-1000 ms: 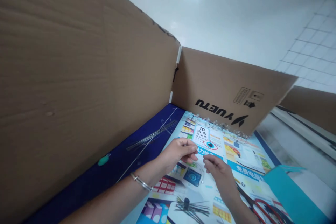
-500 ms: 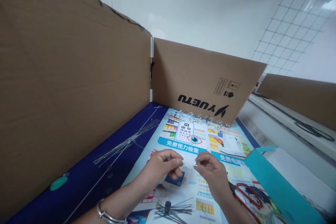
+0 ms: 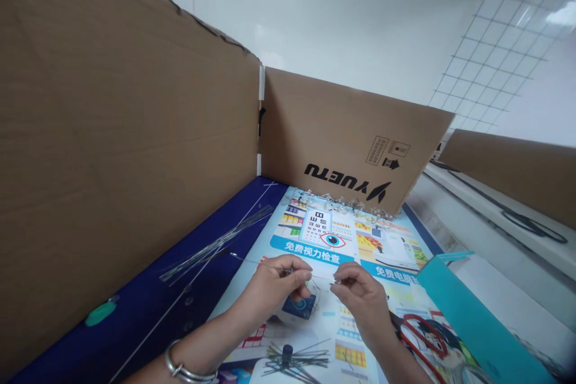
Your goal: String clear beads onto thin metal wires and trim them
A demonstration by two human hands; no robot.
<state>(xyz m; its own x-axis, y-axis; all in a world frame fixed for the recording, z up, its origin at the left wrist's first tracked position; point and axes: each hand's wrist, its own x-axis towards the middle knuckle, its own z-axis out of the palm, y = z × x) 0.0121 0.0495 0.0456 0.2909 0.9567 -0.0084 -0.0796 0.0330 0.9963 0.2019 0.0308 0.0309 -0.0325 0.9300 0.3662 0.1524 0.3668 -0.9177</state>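
Observation:
Over the printed mat (image 3: 315, 336), my left hand (image 3: 285, 279) is closed in a pinch on a thin wire (image 3: 318, 291) that curves out near its fingertips. Part of the wire also shows beyond the back of this hand. To its right, my right hand (image 3: 357, 288) pinches something tiny between thumb and forefinger, too small to name. A narrow gap separates the two hands. Below them, a bundle of short wires (image 3: 310, 362) lies spread around a small dark cylinder (image 3: 287, 353). A dark blue box (image 3: 299, 306) shows partly behind my left fingers.
Long thin wires (image 3: 216, 246) lie on the blue surface at left. Cardboard panels (image 3: 135, 120) stand left and behind. Small clear pieces (image 3: 342, 203) line the back panel's base. At right are red-handled pliers (image 3: 418, 351) and a turquoise box (image 3: 481, 318).
The wire at my left hand has shifted, with its curve now showing more clearly between the hands. My right fingers have moved slightly. The view has shifted a little.

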